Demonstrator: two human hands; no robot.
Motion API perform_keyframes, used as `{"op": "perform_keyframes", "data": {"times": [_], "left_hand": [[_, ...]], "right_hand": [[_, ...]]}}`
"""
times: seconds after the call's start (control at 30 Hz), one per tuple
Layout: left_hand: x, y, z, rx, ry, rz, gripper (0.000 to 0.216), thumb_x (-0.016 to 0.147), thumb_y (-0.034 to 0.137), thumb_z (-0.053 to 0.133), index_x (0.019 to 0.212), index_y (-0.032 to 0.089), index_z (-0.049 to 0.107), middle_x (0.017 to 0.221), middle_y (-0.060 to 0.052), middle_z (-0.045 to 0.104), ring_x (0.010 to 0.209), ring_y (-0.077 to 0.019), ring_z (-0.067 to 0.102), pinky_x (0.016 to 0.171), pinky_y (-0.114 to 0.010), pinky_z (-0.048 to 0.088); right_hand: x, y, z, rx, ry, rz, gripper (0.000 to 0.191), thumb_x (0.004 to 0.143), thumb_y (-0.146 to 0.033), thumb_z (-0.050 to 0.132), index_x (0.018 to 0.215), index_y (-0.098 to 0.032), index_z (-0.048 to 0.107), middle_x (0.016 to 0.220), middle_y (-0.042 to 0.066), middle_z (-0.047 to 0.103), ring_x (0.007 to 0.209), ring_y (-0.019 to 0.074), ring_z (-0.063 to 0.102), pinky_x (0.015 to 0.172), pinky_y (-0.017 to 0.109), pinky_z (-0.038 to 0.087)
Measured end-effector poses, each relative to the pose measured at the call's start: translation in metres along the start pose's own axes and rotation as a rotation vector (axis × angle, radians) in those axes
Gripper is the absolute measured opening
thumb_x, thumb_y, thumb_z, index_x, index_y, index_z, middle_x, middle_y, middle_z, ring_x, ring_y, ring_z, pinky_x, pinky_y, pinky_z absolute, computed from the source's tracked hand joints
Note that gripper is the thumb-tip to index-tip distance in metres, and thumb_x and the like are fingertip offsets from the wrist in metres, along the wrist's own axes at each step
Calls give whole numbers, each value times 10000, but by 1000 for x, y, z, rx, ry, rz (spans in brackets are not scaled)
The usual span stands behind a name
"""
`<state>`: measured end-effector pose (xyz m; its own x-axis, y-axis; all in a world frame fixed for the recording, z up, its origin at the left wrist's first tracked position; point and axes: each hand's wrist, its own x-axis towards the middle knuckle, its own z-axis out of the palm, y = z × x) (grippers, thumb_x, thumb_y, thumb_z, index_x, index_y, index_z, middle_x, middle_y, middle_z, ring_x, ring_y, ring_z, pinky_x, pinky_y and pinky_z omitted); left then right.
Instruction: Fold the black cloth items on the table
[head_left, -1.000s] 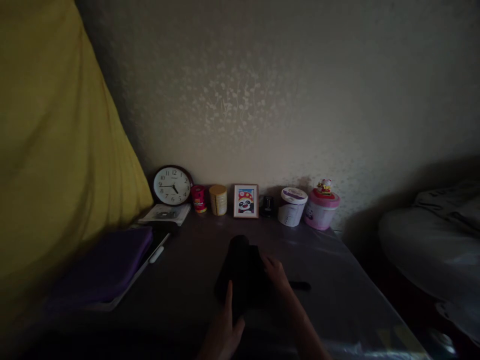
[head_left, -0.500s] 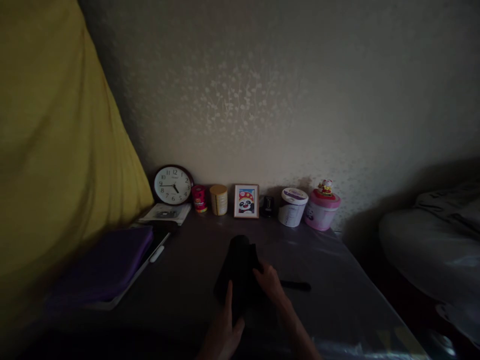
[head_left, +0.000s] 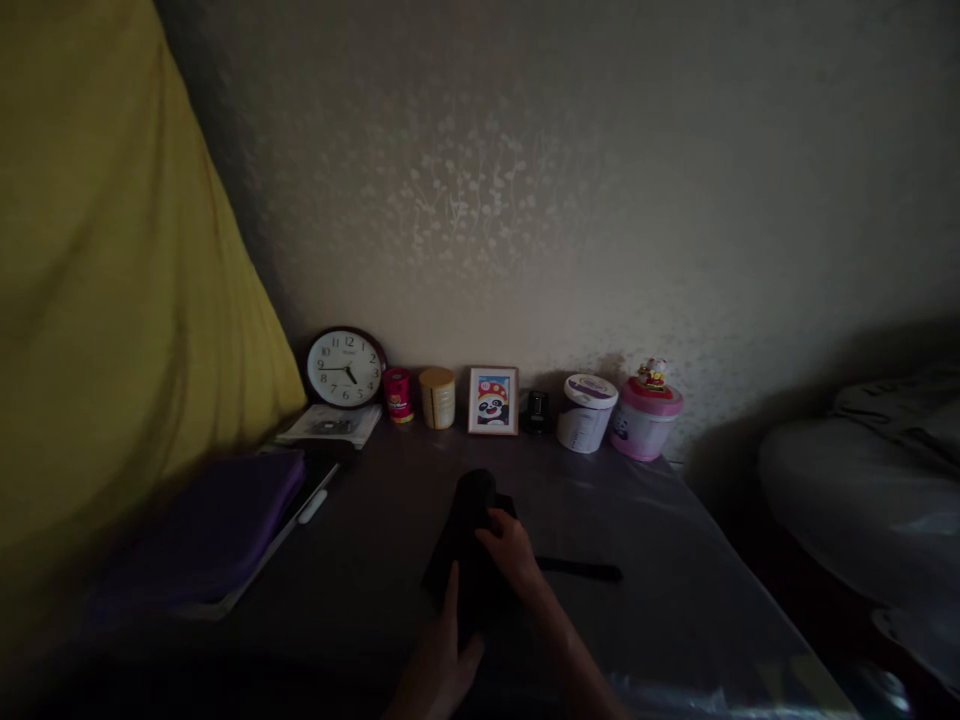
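Dark bundle [head_left: 469,540], seemingly rolled or folded black cloth, lies in the middle of the surface [head_left: 675,570], its far end rounded and pointing towards the wall. The right hand [head_left: 510,550] rests on top of it with fingers bent over the cloth; the dim light hides whether they truly clasp it. The left hand [head_left: 446,650] lies flat at the bundle's near left edge, one finger stretched forward along it and the thumb spread, closed around nothing. A thin black strap [head_left: 581,571] lies on the surface just right of the right hand.

Along the wall stand a round clock [head_left: 345,368], a red tin [head_left: 397,395], a tan tin [head_left: 437,397], a framed panda picture [head_left: 493,401], a white tub [head_left: 586,412] and a pink tub [head_left: 643,420] with a small figurine [head_left: 654,375] on its lid. A purple pad [head_left: 210,525] lies at the left, near a yellow cloth [head_left: 97,300]. Pale bedding [head_left: 862,490] shows at the right.
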<state>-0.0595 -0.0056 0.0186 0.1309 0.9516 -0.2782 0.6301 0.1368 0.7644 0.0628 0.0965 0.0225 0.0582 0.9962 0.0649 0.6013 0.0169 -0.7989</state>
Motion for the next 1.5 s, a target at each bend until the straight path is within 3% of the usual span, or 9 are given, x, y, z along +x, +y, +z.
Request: {"op": "perform_keyframes", "data": {"times": [0.4,0.53,0.67,0.83,1.0,1.17,1.3,1.4,1.5], "left_hand": [[-3,3,-9,33,-15,-18,748,787,158,387,1380,109,-66,1267,-103,503,1144,-135,479,972,-228,301],[-2,0,-9,45,-4,11,730,797,158,371,1380,108,-66,1280,-95,491,1146,-133,476,967,-231,309],[-3,-3,-8,63,6,27,733,798,164,374,1380,104,-67,1317,-114,445,1126,-147,495,968,-248,312],[-7,-3,-7,123,28,2,709,824,209,348,1375,90,-82,1248,-132,514,1111,-159,507,946,-257,332],[-9,2,-6,141,89,72,799,803,191,395,1354,132,-180,1306,-118,457,1083,-148,523,871,-224,375],[-2,2,-7,174,38,71,771,798,185,412,1378,179,-95,1218,-82,546,963,-136,583,797,-211,397],[2,-3,-7,137,48,108,731,808,193,394,1384,155,-55,1193,-79,565,967,-126,580,798,-195,390],[4,-4,-6,150,33,74,714,819,192,376,1382,127,-58,1043,-79,642,863,-133,612,731,-201,404],[4,-1,-6,190,28,23,705,822,183,378,1384,132,-45,1011,-76,651,832,-136,619,698,-203,401]], "right_hand": [[-7,-16,-2,-62,-83,-51,369,710,-243,573,1057,-125,614,854,78,687,806,187,630,698,245,443],[-10,-21,-8,-14,-119,-153,312,813,-374,451,899,-170,672,833,55,691,789,169,631,674,233,430],[-11,-21,-11,-19,-221,-198,401,867,-336,329,745,-194,684,700,23,684,670,135,626,618,216,429],[-12,-16,-7,-75,-235,-276,304,729,-134,464,943,-195,671,968,49,679,897,162,612,799,255,439],[-22,-17,-4,-124,-253,-302,374,658,-153,554,1022,-147,637,907,86,651,813,176,610,734,258,463],[-28,-18,-4,-78,-258,-350,425,665,-161,558,1088,-180,586,970,73,622,825,157,596,753,259,465],[-29,-16,-13,-18,-392,-351,531,633,-156,600,1159,-188,531,1024,62,610,733,132,597,687,250,485],[-30,-13,-19,54,-399,-438,377,733,-183,543,1106,-230,569,1030,34,627,861,141,594,783,270,470],[-30,-7,-16,14,-250,-598,274,847,-211,423,1044,-245,611,1101,37,619,1092,170,499,953,356,368]]}}
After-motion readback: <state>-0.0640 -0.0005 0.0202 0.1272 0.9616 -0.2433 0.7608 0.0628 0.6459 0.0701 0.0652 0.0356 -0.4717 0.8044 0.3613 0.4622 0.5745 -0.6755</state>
